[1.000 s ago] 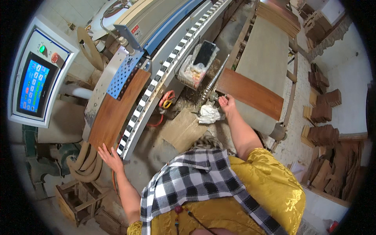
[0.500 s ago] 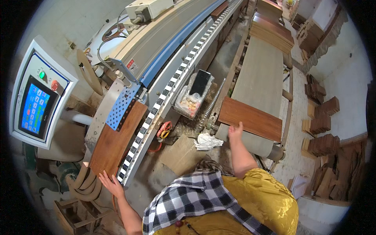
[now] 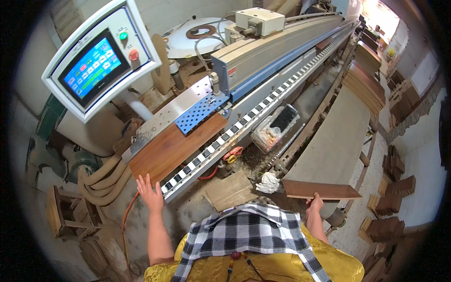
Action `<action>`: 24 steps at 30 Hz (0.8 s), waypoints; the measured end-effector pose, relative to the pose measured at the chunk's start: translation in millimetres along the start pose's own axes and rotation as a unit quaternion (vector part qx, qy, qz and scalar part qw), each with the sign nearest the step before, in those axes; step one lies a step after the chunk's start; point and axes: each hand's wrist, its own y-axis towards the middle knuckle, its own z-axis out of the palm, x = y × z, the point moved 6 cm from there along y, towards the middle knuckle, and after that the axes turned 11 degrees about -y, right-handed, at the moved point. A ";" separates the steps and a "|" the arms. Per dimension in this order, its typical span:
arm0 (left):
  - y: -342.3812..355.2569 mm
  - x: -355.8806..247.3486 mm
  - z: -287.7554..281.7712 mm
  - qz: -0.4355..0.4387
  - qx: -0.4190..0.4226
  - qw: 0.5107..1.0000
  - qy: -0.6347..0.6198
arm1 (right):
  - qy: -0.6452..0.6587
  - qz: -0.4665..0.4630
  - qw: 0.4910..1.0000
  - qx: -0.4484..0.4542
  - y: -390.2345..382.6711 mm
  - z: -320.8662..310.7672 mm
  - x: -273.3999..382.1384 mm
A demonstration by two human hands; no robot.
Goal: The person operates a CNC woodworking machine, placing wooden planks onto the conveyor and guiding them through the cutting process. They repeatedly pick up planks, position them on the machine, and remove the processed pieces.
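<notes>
My left hand (image 3: 150, 191), fingers stretched out, rests against the near end of a reddish-brown wooden plank (image 3: 181, 148). That plank lies flat along the machine's infeed, its far end by a blue perforated plate (image 3: 201, 112). A chain track of black and white pads (image 3: 225, 137) runs along its right side. On my right, my right hand (image 3: 314, 205) grips the near edge of a second brown board (image 3: 322, 190), thumb on top and fingers curled beneath. This board is tilted at the near end of a grey conveyor belt (image 3: 336, 136).
A control panel with a lit screen (image 3: 96, 66) stands at left. Between machine and belt hangs a wire basket (image 3: 275, 131) with a phone on top. A white crumpled cloth (image 3: 268, 182) lies beside the belt. Stacked boards (image 3: 362, 87) sit farther along it; more piles (image 3: 385, 225) line the right floor.
The view has swung round. My right hand has closed on the board, tilting it and drawing it toward me from the belt. My left hand stays at the plank's near end.
</notes>
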 end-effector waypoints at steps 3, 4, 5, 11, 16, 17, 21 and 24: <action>-0.7 -2.7 -3.4 -0.006 -0.002 1.000 -0.014 | -0.018 0.016 1.000 -0.011 -7.9 6.4 23.2; -1.9 0.1 -3.0 -0.005 -0.002 1.000 -0.009 | -0.014 0.035 0.999 -0.006 1.2 8.2 32.5; -1.8 2.4 -1.2 -0.010 0.004 1.000 -0.013 | -0.010 0.056 0.998 -0.005 11.7 3.3 37.4; -2.5 21.0 -17.9 -0.046 0.068 0.995 -0.058 | 0.043 0.093 0.994 0.034 72.3 -23.7 41.5; -8.3 39.8 -32.6 -0.095 0.061 0.992 -0.057 | 0.027 0.132 0.991 -0.019 78.1 -31.8 49.4; -8.7 41.4 -33.2 -0.096 0.056 0.992 -0.064 | 0.033 0.127 0.991 -0.015 84.1 -33.2 48.3; -9.1 41.9 -29.3 -0.076 0.051 0.993 -0.070 | 0.037 0.119 0.992 -0.001 104.3 -48.8 43.1; -7.6 41.5 -25.5 -0.084 0.055 0.994 -0.040 | 0.033 0.103 0.994 -0.007 112.4 -56.9 37.6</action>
